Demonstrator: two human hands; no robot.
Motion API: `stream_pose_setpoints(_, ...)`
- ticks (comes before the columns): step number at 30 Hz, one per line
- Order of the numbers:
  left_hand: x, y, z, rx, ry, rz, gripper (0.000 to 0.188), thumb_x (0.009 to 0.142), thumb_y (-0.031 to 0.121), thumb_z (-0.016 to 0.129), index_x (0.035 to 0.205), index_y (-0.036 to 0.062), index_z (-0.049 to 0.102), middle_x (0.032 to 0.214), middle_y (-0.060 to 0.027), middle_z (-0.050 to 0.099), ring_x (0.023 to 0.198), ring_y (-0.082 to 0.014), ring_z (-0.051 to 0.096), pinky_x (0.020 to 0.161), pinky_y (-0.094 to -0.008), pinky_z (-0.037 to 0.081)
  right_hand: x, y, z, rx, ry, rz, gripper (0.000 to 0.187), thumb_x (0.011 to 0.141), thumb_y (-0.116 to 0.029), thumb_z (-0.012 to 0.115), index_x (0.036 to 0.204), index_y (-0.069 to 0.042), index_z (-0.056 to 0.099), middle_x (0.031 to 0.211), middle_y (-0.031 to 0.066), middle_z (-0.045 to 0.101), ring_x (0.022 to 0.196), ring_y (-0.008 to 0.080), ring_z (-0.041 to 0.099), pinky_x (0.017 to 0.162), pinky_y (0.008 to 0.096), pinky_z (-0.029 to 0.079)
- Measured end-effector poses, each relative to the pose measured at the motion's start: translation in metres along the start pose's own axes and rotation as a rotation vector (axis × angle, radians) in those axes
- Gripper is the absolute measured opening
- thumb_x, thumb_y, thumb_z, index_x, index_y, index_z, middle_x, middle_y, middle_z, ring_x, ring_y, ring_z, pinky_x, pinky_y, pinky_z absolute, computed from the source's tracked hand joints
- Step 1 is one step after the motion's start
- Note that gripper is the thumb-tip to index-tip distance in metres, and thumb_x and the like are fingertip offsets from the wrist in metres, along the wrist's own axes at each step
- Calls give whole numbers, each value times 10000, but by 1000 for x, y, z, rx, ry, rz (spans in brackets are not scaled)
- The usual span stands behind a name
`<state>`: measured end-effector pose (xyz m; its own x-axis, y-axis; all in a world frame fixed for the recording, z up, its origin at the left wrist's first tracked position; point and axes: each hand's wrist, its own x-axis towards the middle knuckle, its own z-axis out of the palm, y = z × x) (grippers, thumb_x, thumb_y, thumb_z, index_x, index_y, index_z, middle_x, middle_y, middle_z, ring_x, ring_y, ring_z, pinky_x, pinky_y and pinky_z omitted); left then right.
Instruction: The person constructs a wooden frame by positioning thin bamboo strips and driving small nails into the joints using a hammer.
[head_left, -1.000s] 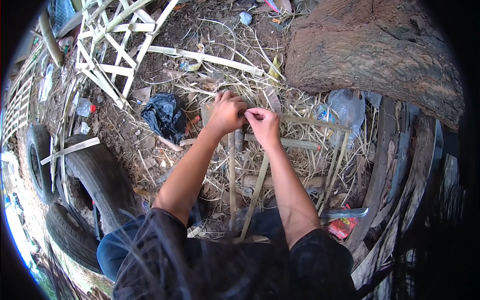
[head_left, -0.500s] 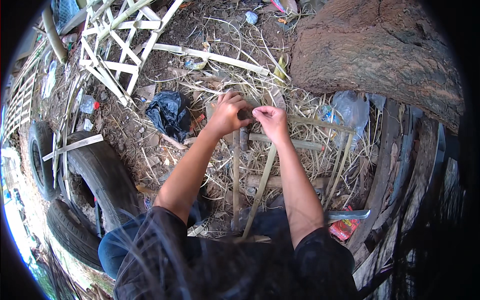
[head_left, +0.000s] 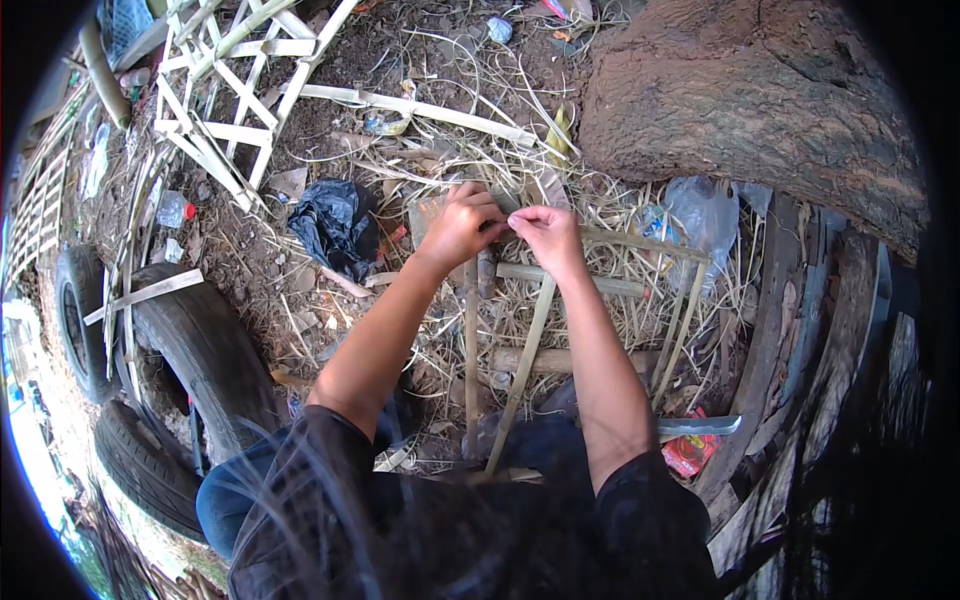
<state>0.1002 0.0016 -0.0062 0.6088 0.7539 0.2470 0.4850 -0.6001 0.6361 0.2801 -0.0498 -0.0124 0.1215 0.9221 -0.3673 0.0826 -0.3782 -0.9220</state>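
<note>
My left hand is closed, its curled fingers drawn in against the fingertips of my right hand. A thumb-and-finger pinch closes my right hand; whatever lies between the fingertips is too small to make out. Both hands meet above the top of a bamboo stick frame. An upright bamboo stick runs down below my left hand. Under my right wrist a paler split bamboo strip slants toward my body. Another bamboo stick extends rightward from behind my right hand, meeting slanting sticks at its far end.
Pale shavings cover the ground around a black plastic bag. A woven bamboo lattice lies far left, old tyres near left. A tree trunk fills the far right. A long blade lies beside my right elbow, by a red packet.
My left hand's fingers have closed in, narrowing the gap between its thumb and fingers. My right hand has shifted very slightly; the sticks look the same.
</note>
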Motion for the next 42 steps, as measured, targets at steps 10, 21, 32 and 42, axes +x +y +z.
stream_pose_setpoints(10,0,0,8,-119,-9,-18,136,693,118,759,798,57,697,869,-56,626,929,-286,561,858,-407,468,7,0,-4,-162,-21,-18,148,790,-178,776,867,-53,762,793,70,741,705,133,695,677,279,540)
stream_pose_setpoints(21,-2,-5,19,-158,53,-2,132,691,108,760,786,55,684,884,-62,638,943,-289,569,859,-409,465,8,-5,-9,-186,-75,12,146,834,-106,759,923,8,735,866,62,735,762,90,670,723,237,541)
stream_pose_setpoints(32,-13,-4,24,-157,104,-101,139,679,59,758,777,35,662,862,-75,626,938,-300,584,846,-399,476,6,1,-1,-161,-82,37,139,836,-97,751,927,8,737,870,59,736,775,93,674,736,236,542)
stream_pose_setpoints(42,-1,-1,38,-150,107,-51,167,678,61,768,779,30,639,879,-90,612,943,-315,575,839,-413,469,3,-4,-17,-211,-40,-1,132,839,-108,754,910,0,726,852,62,731,765,105,679,713,239,547)
